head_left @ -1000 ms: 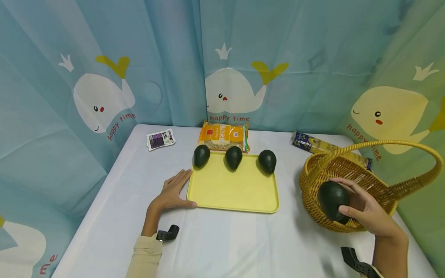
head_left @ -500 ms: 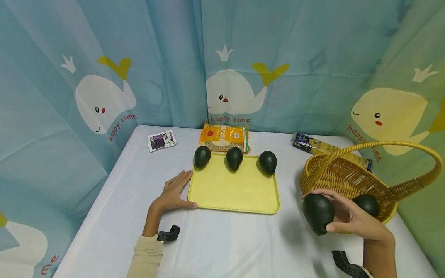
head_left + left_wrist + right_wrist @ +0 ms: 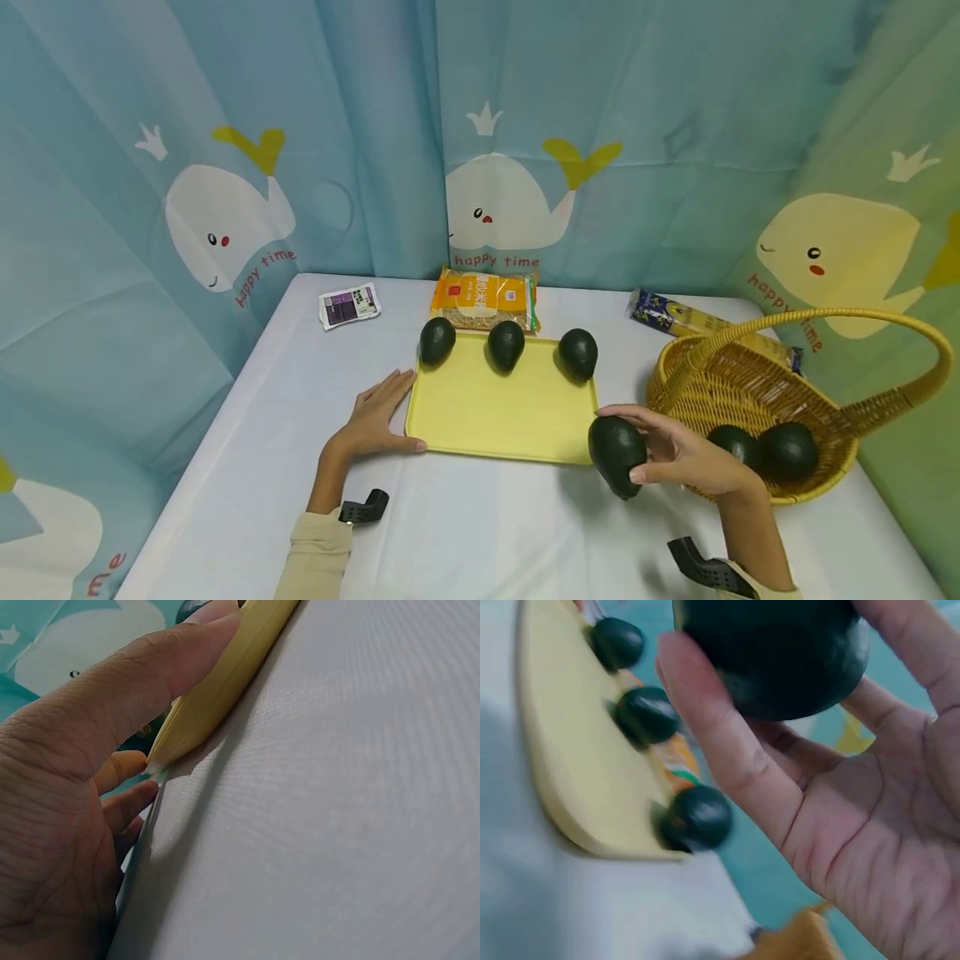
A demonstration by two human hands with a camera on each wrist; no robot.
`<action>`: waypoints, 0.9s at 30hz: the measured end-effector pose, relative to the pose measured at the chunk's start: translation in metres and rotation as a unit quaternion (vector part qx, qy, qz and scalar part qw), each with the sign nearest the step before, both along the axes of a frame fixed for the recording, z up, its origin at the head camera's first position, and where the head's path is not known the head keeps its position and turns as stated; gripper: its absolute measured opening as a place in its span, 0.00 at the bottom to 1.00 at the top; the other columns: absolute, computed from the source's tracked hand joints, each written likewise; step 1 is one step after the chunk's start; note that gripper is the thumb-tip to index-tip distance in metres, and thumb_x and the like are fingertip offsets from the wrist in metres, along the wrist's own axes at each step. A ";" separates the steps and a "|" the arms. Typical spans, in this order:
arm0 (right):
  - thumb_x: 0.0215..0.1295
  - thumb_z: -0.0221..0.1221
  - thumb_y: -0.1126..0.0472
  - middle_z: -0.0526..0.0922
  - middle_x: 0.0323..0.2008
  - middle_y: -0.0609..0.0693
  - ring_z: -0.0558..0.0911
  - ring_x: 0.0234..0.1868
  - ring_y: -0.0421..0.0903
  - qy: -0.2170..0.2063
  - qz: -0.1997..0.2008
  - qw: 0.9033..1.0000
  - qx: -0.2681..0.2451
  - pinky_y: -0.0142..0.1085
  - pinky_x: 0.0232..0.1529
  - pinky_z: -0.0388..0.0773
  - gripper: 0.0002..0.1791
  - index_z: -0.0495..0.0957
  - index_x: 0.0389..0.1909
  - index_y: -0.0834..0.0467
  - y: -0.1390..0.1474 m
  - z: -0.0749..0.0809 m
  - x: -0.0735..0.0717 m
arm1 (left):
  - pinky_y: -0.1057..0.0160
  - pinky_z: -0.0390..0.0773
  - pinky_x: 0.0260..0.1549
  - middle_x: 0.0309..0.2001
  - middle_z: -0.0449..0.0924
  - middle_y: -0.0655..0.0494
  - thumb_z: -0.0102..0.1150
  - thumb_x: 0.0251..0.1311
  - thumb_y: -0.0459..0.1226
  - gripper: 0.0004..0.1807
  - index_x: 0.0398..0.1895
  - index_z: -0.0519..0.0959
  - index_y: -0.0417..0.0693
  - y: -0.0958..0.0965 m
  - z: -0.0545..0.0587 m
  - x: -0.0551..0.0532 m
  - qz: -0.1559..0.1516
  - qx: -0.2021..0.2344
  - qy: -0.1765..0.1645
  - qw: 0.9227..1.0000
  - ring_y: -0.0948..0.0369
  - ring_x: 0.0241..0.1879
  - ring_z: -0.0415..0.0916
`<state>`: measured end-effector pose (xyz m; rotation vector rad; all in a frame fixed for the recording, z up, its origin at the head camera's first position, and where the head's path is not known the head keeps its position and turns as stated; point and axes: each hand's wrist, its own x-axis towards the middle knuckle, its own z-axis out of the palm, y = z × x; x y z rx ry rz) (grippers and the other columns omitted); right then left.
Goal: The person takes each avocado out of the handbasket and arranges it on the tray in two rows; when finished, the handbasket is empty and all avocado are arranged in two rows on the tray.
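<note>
My right hand (image 3: 686,450) grips a dark green avocado (image 3: 617,454) just off the near right corner of a yellow tray (image 3: 502,417); the right wrist view shows fingers and thumb around this avocado (image 3: 780,652). Along the tray's far edge lie three more avocados: one at the left (image 3: 437,341), one in the middle (image 3: 506,345) and one at the right (image 3: 577,354). My left hand (image 3: 375,418) touches the tray's left side with spread fingers, its thumb at the near left corner. In the left wrist view, the thumb (image 3: 142,682) lies against the tray's rim (image 3: 217,697).
A wicker basket (image 3: 675,375) with a tall handle stands at the right, holding at least two avocados (image 3: 787,452). Behind it lies a long blue and yellow packet (image 3: 675,313). An orange bag of grain (image 3: 483,298) sits behind the tray, and a small purple-white pouch (image 3: 349,305) at the far left.
My right hand has carried the avocado out of the basket and leftward to the tray's right side. The avocados in the basket have come into view. My left hand stays in place.
</note>
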<state>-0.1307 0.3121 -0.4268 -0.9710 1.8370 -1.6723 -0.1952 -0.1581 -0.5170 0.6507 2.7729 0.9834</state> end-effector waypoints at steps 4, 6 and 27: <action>0.62 0.57 0.78 0.62 0.71 0.54 0.68 0.67 0.38 0.000 -0.025 0.999 0.034 0.34 0.53 0.78 0.39 0.54 0.73 0.66 -0.020 -0.013 -0.010 | 0.37 0.51 0.68 0.77 0.51 0.47 0.73 0.37 0.62 0.65 0.78 0.51 0.46 0.000 0.000 0.000 0.000 0.000 0.004 1.000 0.46 0.77 0.44; 0.62 0.59 0.75 0.62 0.71 0.57 0.69 0.66 0.36 0.000 -0.046 0.998 0.053 0.34 0.50 0.79 0.38 0.56 0.73 0.63 -0.030 -0.018 -0.016 | 0.38 0.51 0.68 0.77 0.51 0.47 0.73 0.37 0.62 0.65 0.78 0.51 0.46 0.000 0.000 0.000 0.001 0.001 0.004 1.000 0.46 0.78 0.44; 0.59 0.68 0.59 0.66 0.66 0.63 0.74 0.58 0.58 -0.092 -0.135 0.980 0.115 0.45 0.39 0.85 0.41 0.60 0.72 0.55 -0.139 -0.048 -0.057 | 0.38 0.50 0.68 0.78 0.51 0.48 0.73 0.36 0.61 0.66 0.78 0.51 0.48 0.000 0.001 0.000 0.002 0.000 0.002 1.000 0.47 0.78 0.43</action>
